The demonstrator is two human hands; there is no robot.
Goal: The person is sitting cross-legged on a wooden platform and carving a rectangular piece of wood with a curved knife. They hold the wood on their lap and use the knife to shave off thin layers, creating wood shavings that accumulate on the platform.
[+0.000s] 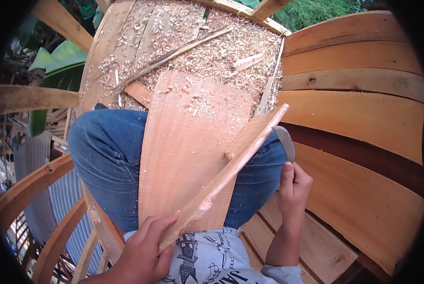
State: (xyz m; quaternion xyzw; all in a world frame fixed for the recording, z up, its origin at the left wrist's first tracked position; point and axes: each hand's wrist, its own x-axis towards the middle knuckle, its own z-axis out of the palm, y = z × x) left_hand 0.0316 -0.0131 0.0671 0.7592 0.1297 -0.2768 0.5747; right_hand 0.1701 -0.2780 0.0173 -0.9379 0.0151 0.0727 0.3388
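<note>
My left hand is closed round the near end of a long wooden piece, which slants up and to the right across my lap. Its upper edge looks freshly cut, with a rough pale spot partway along. In my right hand is a knife; the hand hides its handle. The curved grey knife blade points up beside the far end of the wooden piece; whether it touches cannot be made out. Beneath lies a wide flat board across my jeans, with curled shavings scattered on its far part.
Shavings cover the plank floor ahead, where a long thin stick and a few pale offcuts lie. A plank wall rises on the right. Wooden rails stand at the left, with corrugated sheet metal beyond.
</note>
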